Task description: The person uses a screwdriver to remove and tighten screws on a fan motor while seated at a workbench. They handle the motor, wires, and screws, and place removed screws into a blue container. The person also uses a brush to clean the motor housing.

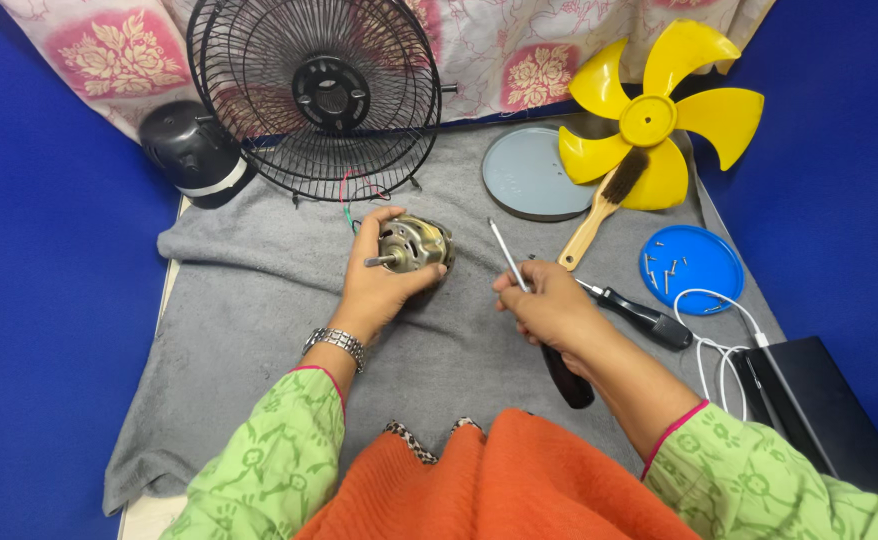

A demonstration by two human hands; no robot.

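Note:
My left hand (379, 290) grips a small metal fan motor (414, 243) with its shaft pointing left, resting on a grey towel (249, 300). Red, green and black wires run from the motor toward the fan guard. My right hand (549, 305) holds a screwdriver (511, 262) with a black handle, its metal shaft pointing up and to the left, a short way right of the motor.
A black wire fan guard (319, 95) stands at the back, with a black motor cover (194, 150) to its left. A grey disc (529, 175), a yellow fan blade (659, 115), a wooden brush (599, 215), a second screwdriver (644, 318), a blue lid with screws (692, 268), a white cable (714, 345) and a black device (819, 410) lie to the right.

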